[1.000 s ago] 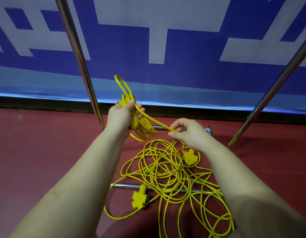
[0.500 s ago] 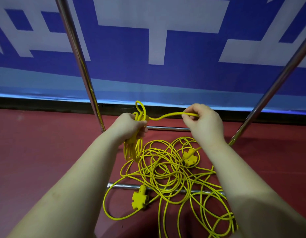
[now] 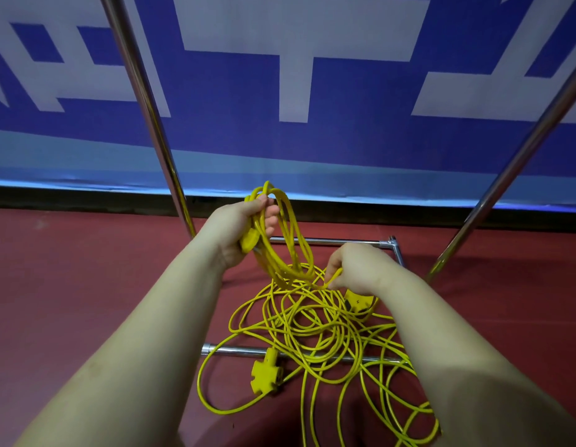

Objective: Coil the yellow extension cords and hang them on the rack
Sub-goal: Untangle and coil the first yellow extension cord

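I note a blue and white banner (image 3: pixel 280 75) behind the red floor (image 3: pixel 70 285). The chrome rack (image 3: pixel 144 101) stands on the floor, its base bars crossed by the loose yellow cords (image 3: pixel 312 333). My left hand (image 3: pixel 238 224) grips a coil (image 3: pixel 286 240) raised above the pile. My right hand (image 3: pixel 354 266) pinches one strand beside a socket block (image 3: pixel 359 301).

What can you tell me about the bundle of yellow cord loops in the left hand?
The coil is a handful of thin, glossy yellow cable loops, plastic-looking, gathered at the top where the left hand grips them. The loops hang down as long ovals above the tangled cord on the red floor. One strand runs from their lower end to the right hand, which pinches it. The chrome rack's uprights stand either side, not touching.
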Demonstrator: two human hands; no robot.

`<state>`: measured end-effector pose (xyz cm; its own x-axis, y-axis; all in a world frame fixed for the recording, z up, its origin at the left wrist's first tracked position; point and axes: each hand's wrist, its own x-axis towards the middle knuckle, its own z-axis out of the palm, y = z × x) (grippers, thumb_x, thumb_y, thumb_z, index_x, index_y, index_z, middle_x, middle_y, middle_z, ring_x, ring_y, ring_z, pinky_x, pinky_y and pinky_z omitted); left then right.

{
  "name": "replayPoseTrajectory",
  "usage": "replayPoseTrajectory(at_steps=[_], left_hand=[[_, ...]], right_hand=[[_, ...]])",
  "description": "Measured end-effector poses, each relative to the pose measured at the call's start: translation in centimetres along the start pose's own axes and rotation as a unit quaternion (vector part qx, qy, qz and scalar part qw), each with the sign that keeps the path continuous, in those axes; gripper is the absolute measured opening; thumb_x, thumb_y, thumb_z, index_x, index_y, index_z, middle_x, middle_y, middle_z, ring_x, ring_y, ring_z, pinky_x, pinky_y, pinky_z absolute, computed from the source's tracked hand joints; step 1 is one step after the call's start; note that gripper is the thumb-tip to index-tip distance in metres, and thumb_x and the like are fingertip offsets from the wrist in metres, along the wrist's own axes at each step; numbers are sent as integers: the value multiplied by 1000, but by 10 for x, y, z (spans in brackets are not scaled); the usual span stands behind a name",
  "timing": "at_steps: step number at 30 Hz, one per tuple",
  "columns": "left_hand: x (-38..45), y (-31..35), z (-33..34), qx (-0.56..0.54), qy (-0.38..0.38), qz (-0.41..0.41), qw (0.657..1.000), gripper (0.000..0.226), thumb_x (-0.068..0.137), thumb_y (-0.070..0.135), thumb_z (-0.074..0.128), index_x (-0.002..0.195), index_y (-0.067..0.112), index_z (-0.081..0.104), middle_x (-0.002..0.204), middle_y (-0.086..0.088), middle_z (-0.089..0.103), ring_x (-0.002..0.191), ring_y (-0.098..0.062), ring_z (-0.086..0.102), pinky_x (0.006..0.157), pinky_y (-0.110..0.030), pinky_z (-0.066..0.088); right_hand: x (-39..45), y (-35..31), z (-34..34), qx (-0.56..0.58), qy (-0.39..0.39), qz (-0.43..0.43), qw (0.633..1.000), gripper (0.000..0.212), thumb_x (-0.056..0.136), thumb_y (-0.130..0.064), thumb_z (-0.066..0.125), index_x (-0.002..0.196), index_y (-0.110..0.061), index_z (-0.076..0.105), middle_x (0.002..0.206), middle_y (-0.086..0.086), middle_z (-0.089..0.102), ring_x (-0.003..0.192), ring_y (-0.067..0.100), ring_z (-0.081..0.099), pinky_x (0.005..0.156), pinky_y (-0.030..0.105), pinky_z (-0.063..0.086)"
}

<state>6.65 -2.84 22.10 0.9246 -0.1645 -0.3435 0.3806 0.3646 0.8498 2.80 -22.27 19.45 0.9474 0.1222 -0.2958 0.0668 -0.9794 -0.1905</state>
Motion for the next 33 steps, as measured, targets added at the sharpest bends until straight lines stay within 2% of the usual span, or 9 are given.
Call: replayPoseTrajectory(at_steps=[6,10,14,16,21,24,27,29,33], left_hand=[[2,-4,1,70,22,76,994,17,98,12,48,85,9,59,58,2,69,52,-6,65,50,-18,52],[0,-14,10,189,-14,102,976,15,97,10,48,85,10,58,65,-2,70,57,-11,67,62,-27,54],[-1,-24,19,295,-51,106,948,14,97,14,49,99,5,60,86,-12,70,70,-18,70,69,-32,55],[-1,-26,21,352,-60,111,928,22,96,22,53,106,3,60,95,-16,71,81,-27,71,78,-40,56],[-3,-30,22,425,-41,113,897,30,96,33,52,100,3,55,80,-12,66,83,-37,67,78,-49,55],[-5,-32,24,391,-68,91,914,21,98,28,48,97,7,51,82,-14,69,76,-29,70,76,-45,57],[-5,-34,24,362,-71,72,927,17,99,26,47,98,9,48,75,-11,68,70,-24,69,68,-41,58],[-3,-34,21,378,-40,90,921,22,98,30,48,98,8,50,76,-15,68,70,-28,69,68,-44,58],[1,-22,16,213,28,96,972,18,100,23,44,84,16,49,58,-7,59,47,-17,61,46,-27,51]], right_hand=[[-6,-3,-8,109,-86,-82,987,23,89,-20,61,109,-26,71,110,-7,66,100,10,59,89,21,43],[-8,-12,-16,258,8,-131,957,27,83,-3,63,100,-22,70,82,-9,60,69,5,54,66,14,43],[-8,-14,-14,418,34,-132,898,39,73,11,68,82,-22,51,84,-1,58,67,16,60,67,32,49],[-7,-13,-13,423,57,-126,896,39,72,9,70,79,-21,47,85,3,60,70,21,63,70,38,51],[-2,-10,-10,390,184,-121,894,46,69,-3,76,67,-33,42,75,10,60,61,20,58,66,44,52],[-2,-10,-10,374,219,-138,891,47,70,-3,76,68,-30,38,74,6,57,57,10,60,60,33,49],[-5,-13,-11,310,236,-131,912,43,70,-16,80,70,-25,38,69,-8,48,54,1,47,54,15,36],[-4,-8,-10,268,188,-92,940,34,74,-34,77,74,-24,44,66,-9,48,55,5,42,52,20,32],[-3,4,-5,179,-60,0,982,28,90,-48,52,83,-21,55,79,-4,61,69,11,55,61,25,40]])
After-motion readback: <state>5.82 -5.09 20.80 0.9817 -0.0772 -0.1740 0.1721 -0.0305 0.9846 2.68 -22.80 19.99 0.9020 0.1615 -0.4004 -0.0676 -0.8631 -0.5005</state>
